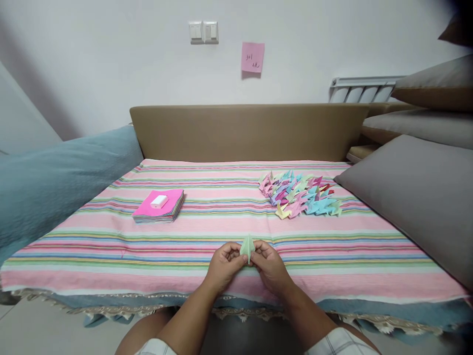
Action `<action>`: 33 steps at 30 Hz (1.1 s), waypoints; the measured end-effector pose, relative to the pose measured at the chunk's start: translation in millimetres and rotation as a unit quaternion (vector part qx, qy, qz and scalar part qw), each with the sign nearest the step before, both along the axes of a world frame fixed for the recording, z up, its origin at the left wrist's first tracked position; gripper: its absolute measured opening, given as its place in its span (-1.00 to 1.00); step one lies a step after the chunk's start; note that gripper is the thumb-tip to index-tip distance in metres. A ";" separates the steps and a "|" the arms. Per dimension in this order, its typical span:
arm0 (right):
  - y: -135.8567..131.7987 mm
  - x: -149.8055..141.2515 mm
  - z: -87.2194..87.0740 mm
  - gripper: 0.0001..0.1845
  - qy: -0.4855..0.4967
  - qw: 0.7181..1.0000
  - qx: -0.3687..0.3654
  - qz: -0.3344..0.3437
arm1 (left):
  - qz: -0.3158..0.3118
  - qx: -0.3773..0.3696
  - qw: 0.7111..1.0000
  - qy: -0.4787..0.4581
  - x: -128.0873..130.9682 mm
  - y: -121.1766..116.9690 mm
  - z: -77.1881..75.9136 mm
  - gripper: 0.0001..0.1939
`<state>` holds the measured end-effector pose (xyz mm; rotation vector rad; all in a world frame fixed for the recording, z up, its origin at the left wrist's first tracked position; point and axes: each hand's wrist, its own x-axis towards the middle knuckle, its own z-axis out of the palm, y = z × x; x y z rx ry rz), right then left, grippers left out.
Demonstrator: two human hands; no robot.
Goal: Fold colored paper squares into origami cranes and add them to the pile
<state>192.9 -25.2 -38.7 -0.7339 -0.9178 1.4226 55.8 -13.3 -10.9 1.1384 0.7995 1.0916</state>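
A small pale green piece of folded paper (248, 245), pointed at the top and creased down its middle, is held upright above the striped cloth. My left hand (226, 266) pinches its left side, thumb in front and fingers curled behind. On the other side my right hand (269, 265) grips the lower right part with thumb and fingers. Both thumbs almost meet near the paper's lower end. Beyond my right hand lies a pile of folded paper cranes (295, 195) in pink, blue, purple, green and yellow.
At the left, a stack of square paper (173, 212) with a pink top sheet carries a small white box (159, 201). The striped cloth (221, 187) covers the seat. Grey cushions (417, 192) border the right, a blue-covered armrest (74, 172) the left, a brown backrest (240, 133) the rear.
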 end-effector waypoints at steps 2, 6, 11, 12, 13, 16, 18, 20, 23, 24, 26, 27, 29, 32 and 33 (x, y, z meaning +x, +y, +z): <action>-0.9 0.4 0.3 -0.80 0.001 1.000 0.013 0.007 | 0.006 0.007 1.000 0.003 2.2 -0.5 -0.1 -0.73; -2.3 -0.7 3.9 -0.72 -0.005 1.000 0.024 0.015 | 0.056 0.012 0.998 0.007 5.9 -1.6 -0.1 -0.69; 0.4 -0.2 1.6 -0.72 -0.012 1.000 0.001 0.007 | 0.021 0.020 0.999 0.014 0.9 -0.6 -1.4 -0.69; 0.9 0.4 0.8 -0.73 -0.006 1.000 -0.004 0.009 | 0.013 0.031 0.999 0.017 -0.8 0.2 -2.0 -0.70; 1.2 0.9 0.4 -0.72 0.001 1.000 -0.010 0.011 | 0.013 0.047 0.999 0.023 -2.4 1.2 -2.6 -0.70; 0.9 1.8 1.4 -0.71 0.025 0.999 -0.030 0.017 | 0.040 0.097 0.993 0.044 -5.4 3.6 -4.2 -0.68; 0.3 1.8 2.5 -0.70 0.036 0.998 -0.038 0.021 | 0.050 0.103 0.992 0.049 -5.5 4.1 -4.6 -0.69; 0.2 1.6 2.6 -0.69 0.038 0.998 -0.040 0.022 | 0.048 0.091 0.994 0.040 -4.7 3.7 -4.8 -0.72; 1.3 1.0 0.7 -0.69 0.034 0.999 -0.035 0.020 | 0.058 0.072 0.996 0.012 -2.3 2.1 -5.1 -0.76; 1.8 0.9 -0.2 -0.69 0.033 0.999 -0.033 0.019 | 0.063 0.064 0.996 0.002 -1.4 1.5 -5.3 -0.76; 2.9 0.7 -1.9 -0.67 0.026 0.999 -0.030 0.018 | 0.076 0.042 0.996 -0.019 0.5 0.3 -5.7 -0.75; 3.2 0.7 -2.6 -0.68 0.021 0.999 -0.028 0.019 | 0.083 0.031 0.996 -0.029 1.3 -0.3 -5.7 -0.74; 3.7 0.9 -3.7 -0.71 0.013 0.999 -0.022 0.022 | 0.095 0.009 0.995 -0.043 2.6 -1.2 -5.2 -0.71; 3.7 1.7 -4.8 -0.75 0.009 0.999 -0.012 0.029 | 0.090 -0.012 0.995 -0.043 3.5 -2.1 -3.5 -0.66; 3.7 2.0 -5.2 -0.75 0.007 0.999 -0.009 0.030 | 0.087 -0.016 0.995 -0.041 3.5 -2.3 -2.9 -0.65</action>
